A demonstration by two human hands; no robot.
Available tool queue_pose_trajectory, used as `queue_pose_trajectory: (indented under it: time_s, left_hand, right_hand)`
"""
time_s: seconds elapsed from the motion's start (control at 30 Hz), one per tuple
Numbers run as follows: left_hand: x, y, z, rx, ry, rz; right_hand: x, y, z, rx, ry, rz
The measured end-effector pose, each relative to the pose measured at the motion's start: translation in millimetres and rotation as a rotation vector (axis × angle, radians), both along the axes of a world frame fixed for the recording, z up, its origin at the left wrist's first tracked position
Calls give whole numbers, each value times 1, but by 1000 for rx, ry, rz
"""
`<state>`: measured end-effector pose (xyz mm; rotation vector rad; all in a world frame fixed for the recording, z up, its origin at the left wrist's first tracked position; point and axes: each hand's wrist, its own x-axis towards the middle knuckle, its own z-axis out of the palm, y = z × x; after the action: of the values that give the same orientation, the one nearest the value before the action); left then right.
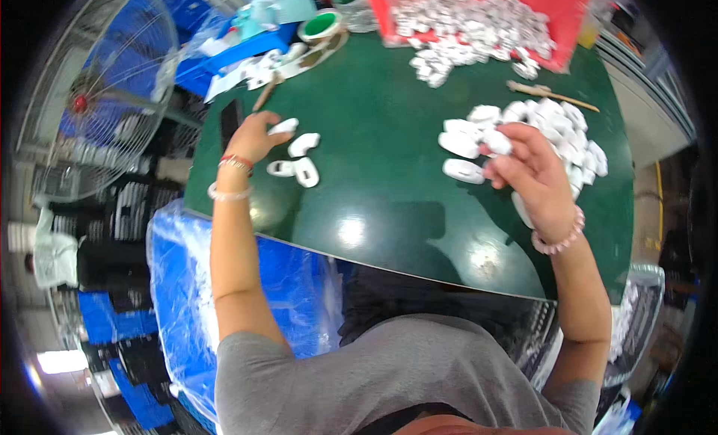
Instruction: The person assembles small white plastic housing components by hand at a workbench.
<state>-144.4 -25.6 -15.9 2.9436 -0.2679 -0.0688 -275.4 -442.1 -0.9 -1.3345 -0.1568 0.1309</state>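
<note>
My left hand (253,139) is at the left side of the green table, its thumb and forefinger around a small white plastic part (286,126). Beyond those fingers lies a brown stick-like tool (266,93). Three more white plastic pieces (305,172) rest just to the right of this hand, some with a slot or opening. At the right, my right hand (535,173) pinches a small rounded white plastic piece (498,142) between thumb and fingers. Several oval white pieces (464,170) lie beside its fingertips, and a heap of similar ones (572,140) spreads behind it.
A red bin (383,16) at the far edge spills small white parts onto the green table (366,136). A wooden stick (553,93) lies behind the heap. A dark phone-like slab (230,121), a tape roll (320,25) and a blue tray (247,52) are left. A fan (97,99) stands beyond.
</note>
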Motion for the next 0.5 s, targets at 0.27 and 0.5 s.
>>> queue_pose_trajectory:
  time_s: [0.27, 0.5]
  left_hand:
    - [-25, -131, 20, -969, 54, -181]
    - [-80, -237, 40, -1587, 507, -376]
  right_hand:
    - [3, -8, -1, 89, -32, 21]
    - [4, -11, -2, 79, -11, -19]
